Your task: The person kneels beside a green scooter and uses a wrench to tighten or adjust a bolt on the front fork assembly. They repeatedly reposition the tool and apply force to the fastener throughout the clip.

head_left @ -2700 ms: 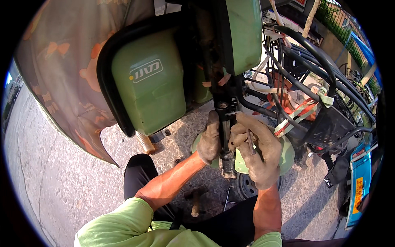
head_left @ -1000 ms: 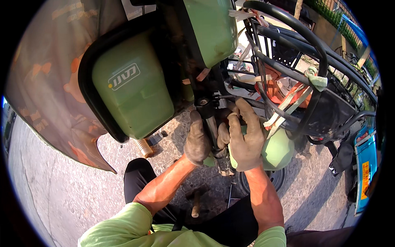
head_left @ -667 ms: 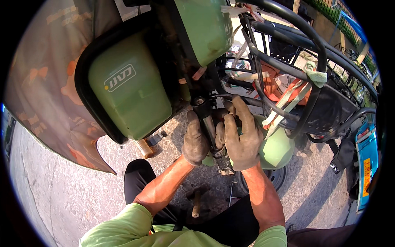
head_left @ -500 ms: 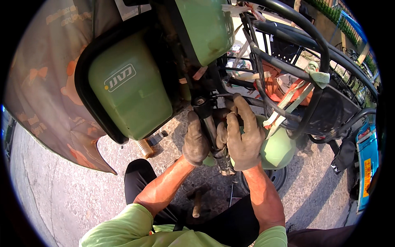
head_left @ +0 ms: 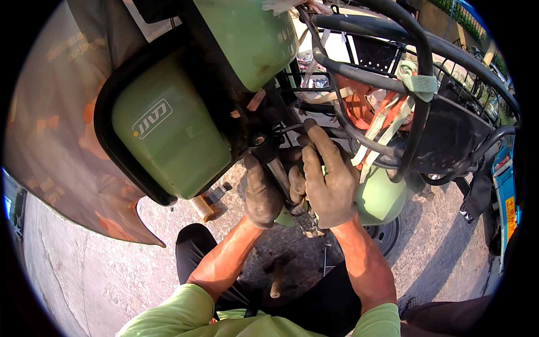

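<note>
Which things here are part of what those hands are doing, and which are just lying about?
In use:
Metal tube, between the gloved left hand and right hand
Thin metal rod, near the right hand's fingers

Lying about on the ground:
Wooden-handled hammer
Amber cylinder

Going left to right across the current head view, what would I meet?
Patterned cloth, green panel with black edging, gloved left hand, metal tube, gloved right hand, rounded green part, blue panel at the far right.
</note>
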Tool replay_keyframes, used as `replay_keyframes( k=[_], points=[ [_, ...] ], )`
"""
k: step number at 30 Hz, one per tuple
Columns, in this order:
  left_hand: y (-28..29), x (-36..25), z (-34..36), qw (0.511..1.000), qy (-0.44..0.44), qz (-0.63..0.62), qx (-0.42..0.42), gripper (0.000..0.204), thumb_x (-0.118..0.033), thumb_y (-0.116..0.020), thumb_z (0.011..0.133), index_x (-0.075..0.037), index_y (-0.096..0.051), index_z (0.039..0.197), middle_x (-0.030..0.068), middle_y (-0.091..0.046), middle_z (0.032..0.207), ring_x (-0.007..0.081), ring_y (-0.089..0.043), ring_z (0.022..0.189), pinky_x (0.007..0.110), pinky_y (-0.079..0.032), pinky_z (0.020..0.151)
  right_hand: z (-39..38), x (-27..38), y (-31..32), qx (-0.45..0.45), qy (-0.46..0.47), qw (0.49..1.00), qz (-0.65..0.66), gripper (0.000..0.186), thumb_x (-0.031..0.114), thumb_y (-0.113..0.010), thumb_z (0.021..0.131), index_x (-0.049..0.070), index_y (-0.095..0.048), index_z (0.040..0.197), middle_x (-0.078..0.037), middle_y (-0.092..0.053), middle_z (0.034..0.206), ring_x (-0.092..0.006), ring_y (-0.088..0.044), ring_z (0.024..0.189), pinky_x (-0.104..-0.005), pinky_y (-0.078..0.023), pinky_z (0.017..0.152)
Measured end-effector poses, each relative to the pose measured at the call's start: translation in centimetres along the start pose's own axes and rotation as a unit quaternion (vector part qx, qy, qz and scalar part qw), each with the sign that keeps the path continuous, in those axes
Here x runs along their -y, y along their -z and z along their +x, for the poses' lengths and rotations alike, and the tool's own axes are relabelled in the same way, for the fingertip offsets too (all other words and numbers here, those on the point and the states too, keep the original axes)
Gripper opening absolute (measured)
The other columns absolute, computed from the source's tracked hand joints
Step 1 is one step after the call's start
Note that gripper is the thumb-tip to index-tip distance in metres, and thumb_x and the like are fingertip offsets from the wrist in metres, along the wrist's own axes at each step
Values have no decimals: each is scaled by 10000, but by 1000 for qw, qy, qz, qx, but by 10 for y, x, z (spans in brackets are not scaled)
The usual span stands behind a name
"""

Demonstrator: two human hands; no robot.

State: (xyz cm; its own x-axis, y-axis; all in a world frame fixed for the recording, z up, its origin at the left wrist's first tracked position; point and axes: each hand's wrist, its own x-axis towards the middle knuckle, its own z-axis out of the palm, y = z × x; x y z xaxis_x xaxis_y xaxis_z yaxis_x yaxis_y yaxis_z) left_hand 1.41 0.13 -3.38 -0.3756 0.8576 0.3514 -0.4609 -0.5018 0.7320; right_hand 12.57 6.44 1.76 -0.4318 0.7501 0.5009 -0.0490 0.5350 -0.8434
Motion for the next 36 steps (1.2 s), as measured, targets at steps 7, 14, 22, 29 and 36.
replay_keyframes(
  k=[7,14,22,29,36],
  points=[
    [1,1,2,998,-45,-45,8,779,-697,-319,967,-70,-452,1409,108,-621,1243,207,-644,980,323,-541,793,1,-14,-9,23,-57,979,195,338,-24,-602,918,-32,-575,1255,-136,-599,1027,-104,-525,512,-262,-443,422],
    [-3,-1,3,998,-47,-32,-18,770,-690,-334,969,-87,-419,1439,98,-572,1319,217,-586,1113,351,-480,943,0,-18,-13,-8,-44,998,50,283,125,-651,890,-1,-670,1143,-95,-666,1133,-235,-627,967,-352,-488,830],
    [-6,2,3,998,-48,-13,-45,764,-684,-343,970,-102,-392,1462,92,-525,1379,225,-528,1205,369,-417,1027,13,-8,9,-23,346,869,-353,309,14,-714,738,-34,-662,1038,-127,-638,1206,-248,-658,884,-339,-568,670],
    [-6,3,1,996,-53,2,-67,761,-678,-351,972,-115,-368,1483,86,-484,1432,231,-477,1285,384,-362,1100,14,3,7,-29,258,890,-375,346,57,-712,661,-10,-686,999,-36,-628,1181,-200,-639,876,-308,-552,632],
    [-13,5,3,993,-70,11,-95,763,-672,-352,975,-118,-345,1500,88,-448,1476,237,-432,1350,396,-312,1159,15,-3,1,-58,280,910,-300,287,18,-685,781,-13,-661,1065,-79,-641,1133,-212,-645,855,-335,-551,683]
  ],
)
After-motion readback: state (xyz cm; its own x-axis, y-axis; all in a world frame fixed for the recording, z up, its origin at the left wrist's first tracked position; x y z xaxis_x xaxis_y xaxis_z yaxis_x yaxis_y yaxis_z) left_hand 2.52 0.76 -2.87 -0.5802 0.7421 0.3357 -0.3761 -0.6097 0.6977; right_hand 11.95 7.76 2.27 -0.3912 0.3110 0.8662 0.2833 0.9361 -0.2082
